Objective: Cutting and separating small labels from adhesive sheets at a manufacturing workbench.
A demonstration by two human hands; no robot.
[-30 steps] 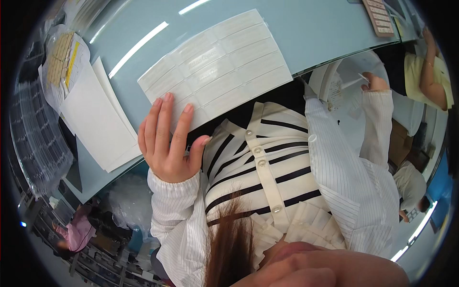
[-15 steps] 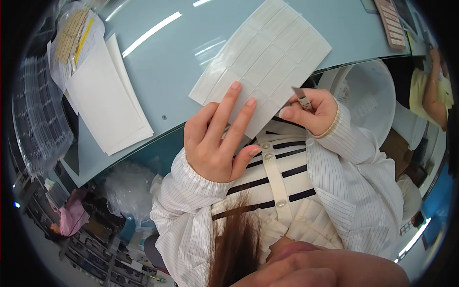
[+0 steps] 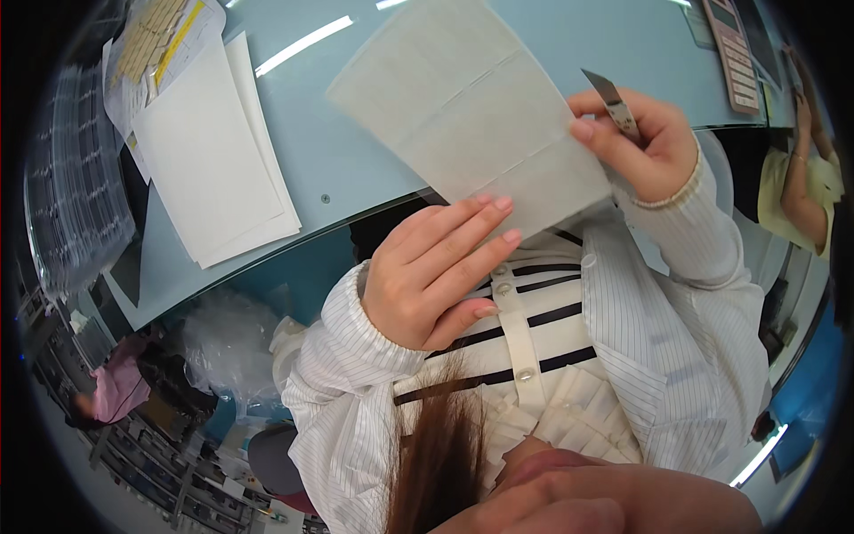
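Observation:
A whitish label sheet (image 3: 480,125) lies slanted over the table's front edge. Two dashed lines run across the face turned up. My right hand (image 3: 656,149) is closed around a craft knife (image 3: 616,105), its blade tip pointing up and left, away from the sheet. The thumb of that hand touches the sheet's right edge; whether it pinches the sheet I cannot tell. My left hand (image 3: 422,280) has its fingers stretched out, with the fingertips resting on the sheet's near edge and the thumb apart. The knife's handle is mostly hidden in my palm.
The glossy blue-grey table (image 3: 356,147) carries white paper sheets (image 3: 209,160) and a bagged bundle (image 3: 160,44) on the left. A pink calculator (image 3: 734,62) sits at the far right. Clear plastic bags (image 3: 231,347) hang below the left edge. Another person's arm (image 3: 801,191) is at right.
The sheet now shows a face with two dashed lines instead of the grid of labels. My right hand has risen with the knife to the sheet's right edge; my left hand has slid slightly nearer.

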